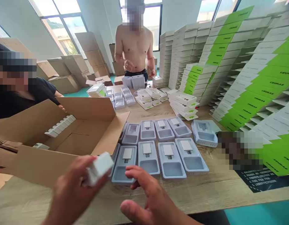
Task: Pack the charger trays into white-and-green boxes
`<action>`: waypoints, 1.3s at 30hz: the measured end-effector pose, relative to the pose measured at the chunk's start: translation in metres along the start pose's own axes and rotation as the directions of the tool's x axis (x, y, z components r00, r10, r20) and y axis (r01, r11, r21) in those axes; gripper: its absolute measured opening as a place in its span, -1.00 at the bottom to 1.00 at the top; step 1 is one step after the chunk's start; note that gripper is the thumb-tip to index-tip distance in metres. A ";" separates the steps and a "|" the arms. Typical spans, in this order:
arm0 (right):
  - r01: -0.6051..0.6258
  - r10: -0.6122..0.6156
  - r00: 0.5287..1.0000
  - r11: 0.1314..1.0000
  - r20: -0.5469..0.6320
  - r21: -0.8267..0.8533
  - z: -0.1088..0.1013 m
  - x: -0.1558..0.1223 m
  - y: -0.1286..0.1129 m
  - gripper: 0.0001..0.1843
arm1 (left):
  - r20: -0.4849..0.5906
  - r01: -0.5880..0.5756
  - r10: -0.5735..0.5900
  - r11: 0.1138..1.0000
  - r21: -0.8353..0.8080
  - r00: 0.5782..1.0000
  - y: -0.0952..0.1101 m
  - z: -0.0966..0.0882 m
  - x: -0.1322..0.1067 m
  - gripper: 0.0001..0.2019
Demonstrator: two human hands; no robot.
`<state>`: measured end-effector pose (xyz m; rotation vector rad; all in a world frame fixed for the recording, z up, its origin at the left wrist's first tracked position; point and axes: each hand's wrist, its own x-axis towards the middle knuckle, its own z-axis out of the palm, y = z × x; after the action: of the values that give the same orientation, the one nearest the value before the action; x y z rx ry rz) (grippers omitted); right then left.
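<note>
My left hand (71, 190) is closed on a few small white chargers (99, 167), held low above the near table edge. My right hand (150, 200) hovers beside it with fingers spread and nothing in them, just in front of a grey plastic tray (124, 164). Two rows of these grey trays (169, 157) lie on the wooden table (205, 193); most hold a white charger in the top slot. One tray in the back row (131, 133) has an empty slot.
An open cardboard box (64, 131) with a row of white chargers inside stands at left, a person in black behind it. A shirtless person stands at the far end. Tall stacks of white-and-green boxes (247, 78) fill the right side.
</note>
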<state>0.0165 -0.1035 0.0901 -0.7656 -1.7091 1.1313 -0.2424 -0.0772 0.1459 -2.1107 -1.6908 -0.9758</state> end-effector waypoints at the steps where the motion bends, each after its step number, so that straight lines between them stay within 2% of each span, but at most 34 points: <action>1: -0.094 0.094 0.996 0.993 0.009 0.068 -0.001 0.007 -0.009 -0.46 | -0.009 -0.121 0.120 0.990 -0.076 0.993 0.026 0.009 -0.017 -0.73; 2: -0.167 0.167 0.986 0.979 0.010 0.114 -0.004 0.014 -0.015 -0.49 | 0.004 -0.206 0.209 0.967 -0.147 0.978 0.048 0.019 -0.030 -0.75; 4: -0.245 0.246 0.969 0.960 0.009 0.139 -0.013 0.025 -0.019 -0.57 | -0.028 -0.152 0.149 0.960 -0.237 0.988 0.076 0.038 -0.042 -0.75; 5: -0.249 0.248 0.968 0.962 0.023 0.112 -0.020 0.032 -0.017 -0.58 | -0.012 -0.088 0.088 0.955 -0.284 0.996 0.083 0.046 -0.042 -0.74; 7: -0.218 0.223 0.974 0.972 0.050 -0.084 -0.036 0.051 -0.007 -0.60 | 0.081 0.122 -0.098 0.913 -0.389 0.992 0.085 0.061 -0.034 -0.66; 8: -0.197 0.212 0.976 0.955 0.044 -0.221 -0.045 0.065 0.000 -0.62 | 0.164 0.259 -0.206 0.852 -0.455 0.965 0.083 0.067 -0.028 -0.58; 10: -0.177 0.199 0.980 0.858 -0.005 -0.482 -0.060 0.102 0.016 -0.65 | 0.351 0.507 -0.366 0.648 -0.568 0.862 0.077 0.080 -0.014 -0.39; 11: -0.177 0.200 0.980 0.815 -0.019 -0.552 -0.064 0.123 0.024 -0.67 | 0.424 0.582 -0.399 0.547 -0.602 0.813 0.073 0.086 -0.006 -0.33; 12: -0.173 0.206 0.978 0.781 -0.014 -0.600 -0.067 0.144 0.032 -0.71 | 0.465 0.620 -0.412 0.472 -0.626 0.783 0.069 0.092 0.001 -0.31; 13: -0.164 0.218 0.976 0.756 0.008 -0.634 -0.068 0.163 0.040 -0.74 | 0.472 0.631 -0.423 0.434 -0.643 0.773 0.065 0.097 0.008 -0.30; 15: -0.136 0.250 0.966 0.707 0.065 -0.695 -0.065 0.195 0.056 -0.77 | 0.422 0.610 -0.454 0.446 -0.655 0.785 0.054 0.105 0.022 -0.23; 18: -0.083 0.291 0.946 0.649 0.146 -0.756 -0.055 0.215 0.075 -0.73 | 0.339 0.585 -0.500 0.498 -0.641 0.797 0.033 0.107 0.038 -0.15; 23: -0.007 0.290 0.934 0.601 0.210 -0.799 -0.048 0.211 0.095 -0.71 | 0.304 0.602 -0.535 0.565 -0.564 0.788 -0.001 0.106 0.055 -0.42; 28: 0.036 0.253 0.941 0.588 0.227 -0.808 -0.048 0.210 0.100 -0.70 | 0.329 0.611 -0.525 0.569 -0.551 0.785 -0.016 0.116 0.065 -0.52; 31: 0.050 0.241 0.940 0.601 0.240 -0.798 -0.050 0.212 0.101 -0.71 | 0.365 0.614 -0.498 0.563 -0.553 0.786 -0.021 0.124 0.066 -0.54; 34: 0.052 0.213 0.947 0.638 0.241 -0.768 -0.047 0.214 0.096 -0.74 | 0.372 0.593 -0.463 0.596 -0.542 0.805 -0.024 0.127 0.065 -0.52; 39: 0.025 0.133 0.973 0.753 0.189 -0.658 -0.023 0.208 0.080 -0.75 | 0.333 0.503 -0.378 0.687 -0.524 0.864 -0.017 0.124 0.063 -0.55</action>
<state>-0.0420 0.1124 0.0932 -1.1527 -2.3398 0.6398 -0.2108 0.0474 0.0916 -2.2480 -2.3102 -1.6873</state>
